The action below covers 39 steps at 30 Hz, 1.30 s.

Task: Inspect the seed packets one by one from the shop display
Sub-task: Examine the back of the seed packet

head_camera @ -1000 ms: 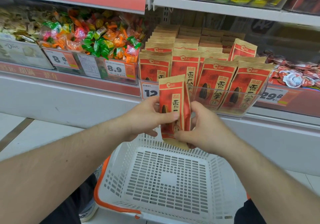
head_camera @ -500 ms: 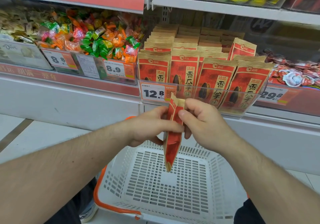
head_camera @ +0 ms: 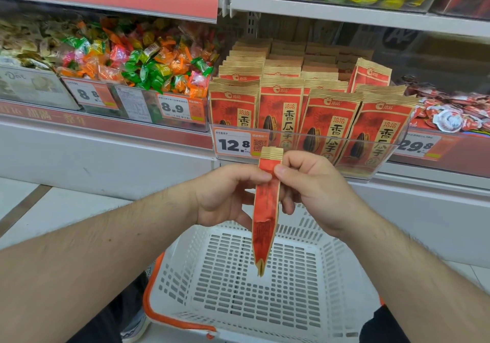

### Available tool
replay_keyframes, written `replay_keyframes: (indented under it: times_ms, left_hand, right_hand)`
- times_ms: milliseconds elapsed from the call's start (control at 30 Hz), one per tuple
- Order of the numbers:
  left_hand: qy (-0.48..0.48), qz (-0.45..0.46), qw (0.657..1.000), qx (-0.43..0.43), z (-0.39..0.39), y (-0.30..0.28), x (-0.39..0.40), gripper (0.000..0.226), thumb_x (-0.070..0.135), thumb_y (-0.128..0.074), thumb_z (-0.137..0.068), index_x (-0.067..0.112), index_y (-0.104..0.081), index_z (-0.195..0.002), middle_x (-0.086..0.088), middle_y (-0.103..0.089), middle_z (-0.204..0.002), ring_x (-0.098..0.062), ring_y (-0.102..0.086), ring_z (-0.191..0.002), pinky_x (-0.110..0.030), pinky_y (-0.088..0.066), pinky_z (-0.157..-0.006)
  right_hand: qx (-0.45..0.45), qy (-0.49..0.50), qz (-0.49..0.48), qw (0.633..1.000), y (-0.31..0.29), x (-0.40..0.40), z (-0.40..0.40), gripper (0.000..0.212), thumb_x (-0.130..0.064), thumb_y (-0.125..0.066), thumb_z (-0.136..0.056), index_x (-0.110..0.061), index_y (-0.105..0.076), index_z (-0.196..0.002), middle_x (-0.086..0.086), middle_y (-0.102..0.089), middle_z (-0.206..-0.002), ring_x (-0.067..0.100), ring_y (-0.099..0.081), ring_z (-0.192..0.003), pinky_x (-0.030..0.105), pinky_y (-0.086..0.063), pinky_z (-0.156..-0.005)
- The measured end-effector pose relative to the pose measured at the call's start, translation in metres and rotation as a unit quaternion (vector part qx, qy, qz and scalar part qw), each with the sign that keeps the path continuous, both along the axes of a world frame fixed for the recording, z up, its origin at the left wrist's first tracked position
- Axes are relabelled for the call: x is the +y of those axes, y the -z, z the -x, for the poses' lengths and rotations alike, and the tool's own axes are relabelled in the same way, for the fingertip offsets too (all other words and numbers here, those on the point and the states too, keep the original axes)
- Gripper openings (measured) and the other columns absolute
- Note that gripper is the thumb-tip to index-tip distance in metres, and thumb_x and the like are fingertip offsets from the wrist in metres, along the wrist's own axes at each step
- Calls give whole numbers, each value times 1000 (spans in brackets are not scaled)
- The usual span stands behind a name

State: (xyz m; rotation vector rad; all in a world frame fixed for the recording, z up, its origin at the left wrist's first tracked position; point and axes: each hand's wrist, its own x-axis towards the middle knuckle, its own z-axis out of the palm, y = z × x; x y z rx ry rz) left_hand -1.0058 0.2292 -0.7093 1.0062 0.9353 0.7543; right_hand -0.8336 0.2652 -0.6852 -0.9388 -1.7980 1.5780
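A red and tan seed packet (head_camera: 265,215) hangs edge-on between my hands, its narrow side toward the camera and its bottom fold pointing down. My left hand (head_camera: 225,196) pinches its upper part from the left. My right hand (head_camera: 310,183) pinches it from the right, thumb meeting the left thumb on the packet. Behind them, several rows of the same seed packets (head_camera: 326,119) stand upright in a clear display tray (head_camera: 305,141) on the shelf.
A white shopping basket (head_camera: 185,263) with an orange rim sits below my hands. A bin of wrapped candies (head_camera: 148,64) is left of the packets, small red snack packs (head_camera: 456,111) right. Price tags read 12.8, 8.9 and 29.8.
The packet has turned from face-on to edge-on and hangs lower. Both hands have shifted up to its top part, thumbs now close together.
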Motion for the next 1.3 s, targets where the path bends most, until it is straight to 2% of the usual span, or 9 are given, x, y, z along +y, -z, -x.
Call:
replay_keyframes:
  times_ms: [133, 300, 400, 500, 633, 900, 1033, 1200, 1300]
  left_hand:
    - [-26, 20, 999, 17, 2, 1, 1, 49, 38, -64, -72, 4, -64, -108, -14, -68, -102, -30, -62, -94, -57, -51, -85]
    - [-140, 61, 988, -9, 3, -7, 1, 43, 35, -68, -67, 9, -60, -100, -14, -61, -90, -28, -64, -80, -50, -58, -67]
    - [-161, 78, 984, -27, 7, -8, 4, 45, 35, -69, -71, 7, -58, -105, -18, -56, -98, -34, -60, -88, -51, -57, -65]
    - [-178, 75, 981, -31, 10, -7, 5, 32, 35, -69, -70, 9, -60, -87, -14, -58, -90, -30, -63, -76, -56, -55, -72]
    - [-177, 96, 979, -37, 10, -4, 6, 37, 40, -63, -68, 11, -58, -91, -14, -54, -102, -30, -60, -81, -59, -54, -77]
    - [-167, 109, 979, -39, 10, -3, 7, 39, 41, -63, -68, 12, -57, -93, -15, -51, -107, -33, -53, -96, -59, -53, -79]
    - [-155, 96, 982, -46, 10, -4, 5, 47, 34, -67, -67, 12, -53, -107, -16, -50, -110, -33, -52, -95, -49, -57, -66]
    - [-118, 78, 988, -68, 8, -7, 1, 50, 29, -59, -68, 9, -53, -114, -19, -53, -108, -33, -57, -91, -49, -57, -73]
    - [-110, 74, 988, -73, 6, -9, -1, 50, 27, -59, -67, 7, -57, -112, -23, -53, -111, -36, -55, -98, -57, -50, -92]
  right_hand:
    - [-28, -1, -25, 999, -1, -2, 0, 26, -11, -50, -101, -5, -54, -76, 4, -59, -57, 16, -51, -44, 27, -43, -50]
    - [-188, -71, -108, 974, -8, 0, -10, 30, -24, -68, -89, -5, -62, -68, 3, -62, -57, 18, -57, -52, 36, -49, -54]
    - [-280, -155, -88, 943, -13, -4, -12, 24, -25, -72, -87, -9, -69, -69, -1, -66, -60, 19, -65, -59, 41, -56, -64]
    - [-311, -173, -97, 929, -13, -6, -10, 27, -18, -64, -93, -3, -68, -72, -10, -67, -58, 11, -68, -61, 23, -50, -56]
    - [-316, -188, -94, 925, -13, -5, -9, 29, -9, -57, -97, -4, -61, -69, -17, -63, -53, 2, -63, -54, 11, -42, -53]
    - [-285, -201, -86, 933, -8, -1, -12, 26, -8, -59, -96, -1, -63, -72, -10, -66, -59, 8, -67, -61, 21, -50, -61]
    - [-241, -160, -62, 955, -7, 5, -16, 16, -18, -76, -84, -8, -64, -80, -2, -68, -68, 15, -66, -64, 32, -53, -65]
    - [-233, -56, 59, 969, -1, 15, -18, 86, -58, -74, -48, -23, -46, -122, 2, -68, -104, 21, -69, -80, 38, -55, -73]
    - [-197, -93, 100, 971, 9, 11, -13, 80, -51, -73, -61, -22, -47, -131, 6, -73, -105, 25, -71, -92, 38, -55, -78]
